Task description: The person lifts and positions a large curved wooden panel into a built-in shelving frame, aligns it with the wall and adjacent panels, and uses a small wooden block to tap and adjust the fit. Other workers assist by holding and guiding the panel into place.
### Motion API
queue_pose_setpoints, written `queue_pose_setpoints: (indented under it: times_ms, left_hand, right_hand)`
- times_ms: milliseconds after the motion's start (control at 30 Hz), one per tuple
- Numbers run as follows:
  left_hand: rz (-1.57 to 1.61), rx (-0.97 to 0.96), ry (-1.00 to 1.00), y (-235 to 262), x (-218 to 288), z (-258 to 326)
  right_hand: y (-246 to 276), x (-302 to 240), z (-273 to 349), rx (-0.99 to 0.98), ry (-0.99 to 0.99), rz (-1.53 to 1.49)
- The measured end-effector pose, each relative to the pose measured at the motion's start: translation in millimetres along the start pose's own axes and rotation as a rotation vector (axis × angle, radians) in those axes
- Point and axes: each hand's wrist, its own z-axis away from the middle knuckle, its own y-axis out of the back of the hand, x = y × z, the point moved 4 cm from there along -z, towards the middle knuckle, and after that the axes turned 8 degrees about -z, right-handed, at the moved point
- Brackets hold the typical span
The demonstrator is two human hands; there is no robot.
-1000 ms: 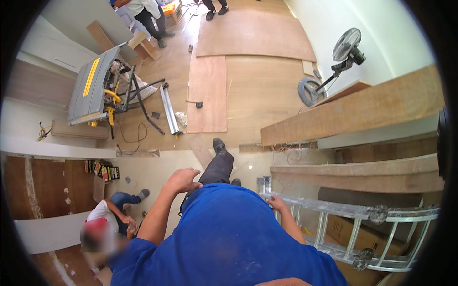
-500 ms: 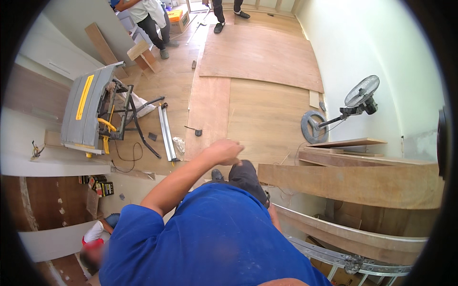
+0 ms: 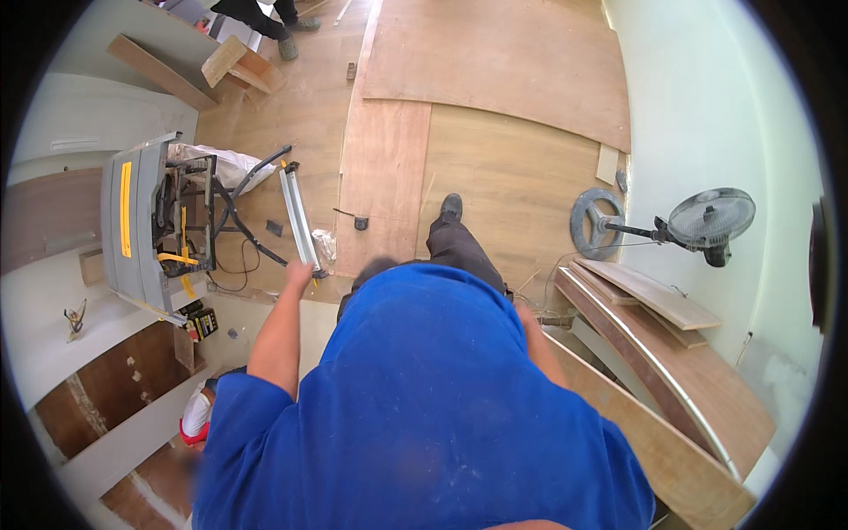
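Note:
My left hand [image 3: 302, 275] hangs out to my left, over the near end of a metal straightedge rail [image 3: 303, 223] lying on the floor. No object shows in it, but its fingers are out of sight beneath it. At my right hip, my right hand [image 3: 524, 313] is mostly hidden by my blue shirt, so its fingers and anything in them cannot be made out. A small black tool [image 3: 360, 223], perhaps a tape measure, lies ahead on a plywood strip [image 3: 382, 181]. Crumpled clear plastic [image 3: 325, 245] is beside the rail.
A grey and yellow table saw [image 3: 132, 225] stands at the left. On the right are a fan [image 3: 711, 219] with a round base, stacked boards [image 3: 658, 291] and a long plank [image 3: 654, 433]. A large plywood sheet [image 3: 495, 62] covers the far floor. Two other people are partly visible.
My left hand has swung from in front of me out to the left. One foot has stepped forward. The view has shifted and turned, and more of my right forearm shows.

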Motion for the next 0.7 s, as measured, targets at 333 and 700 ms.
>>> queue_pose_setpoints:
  times_ms: [333, 700]
  left_hand:
    - [0.604, -0.51, 0.338, -14.9, 56.0, 52.1]
    - [0.6, -0.628, 0.203, 133.7, 149.3, -304.2]
  right_hand:
    - [207.6, -262.7, -157.5, 0.22, 0.388, -0.164]
    - [112.4, -458.5, -185.9, 0.14, 0.299, -0.01]
